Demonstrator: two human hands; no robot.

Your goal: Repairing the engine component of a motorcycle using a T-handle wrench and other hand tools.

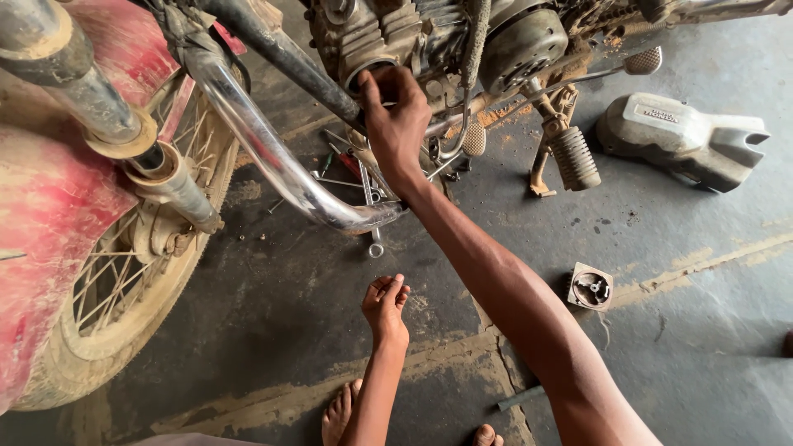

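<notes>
Reaching up under the motorcycle, the right hand (396, 124) has its fingers curled against the round exhaust opening of the engine (376, 74), thumb spread off to one side and fingertips pressed to the metal rim; whether they pinch anything small there I cannot tell. The arm runs long and nearly straight from the lower right, stretched because the engine sits high above the floor (677, 347). Just below those fingers the chrome exhaust pipe (273, 157) curves away from the port, seemingly loose from it, which would explain why the hand works at that spot. Beneath the wrist a scatter of spanners (368, 194) lies on the floor, kept within easy reach. The left hand (386, 304) hangs lower, palm turned upward, fingers loosely bent and cupped together as if cradling a small part, though nothing is clear in it. Well away from the right fingers lie a grey engine cover (686, 140) and a small square part (591, 287). The muddy front wheel (124, 289) stands beyond the left fingers.
</notes>
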